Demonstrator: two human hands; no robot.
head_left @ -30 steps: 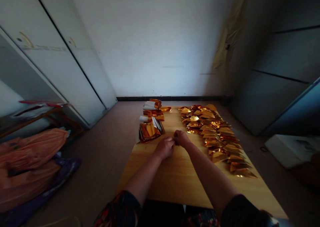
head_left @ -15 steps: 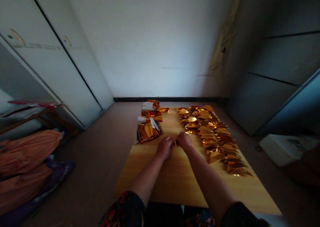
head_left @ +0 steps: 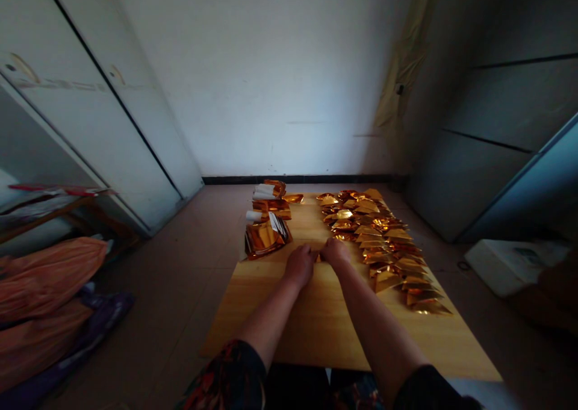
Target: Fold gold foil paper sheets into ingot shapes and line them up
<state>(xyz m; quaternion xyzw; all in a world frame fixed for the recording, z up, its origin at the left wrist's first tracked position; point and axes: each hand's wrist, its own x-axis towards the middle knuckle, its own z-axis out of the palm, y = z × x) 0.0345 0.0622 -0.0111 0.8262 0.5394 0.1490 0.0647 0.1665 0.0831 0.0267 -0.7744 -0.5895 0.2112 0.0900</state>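
Note:
Both hands meet near the middle of the wooden table, with a small piece of gold foil paper (head_left: 318, 257) showing between them. My left hand (head_left: 300, 264) is closed on the paper's left side. My right hand (head_left: 336, 251) is closed at its other side, and the fingers hide most of the piece. Just left of the hands lies a stack of flat gold foil sheets (head_left: 265, 239). To the right, many folded gold foil pieces (head_left: 383, 232) are lined up in overlapping rows.
More foil bundles with white paper (head_left: 264, 191) lie at the table's far left. The wooden table (head_left: 316, 326) stands before a white wall (head_left: 271, 85). Orange cloth (head_left: 45, 277) is heaped at the left, and a white box (head_left: 501, 265) sits on the floor at the right.
The hands have turned slightly, and a little more of the gold foil shows between them. The whole view has shifted a little. The stacks and rows have stayed in place.

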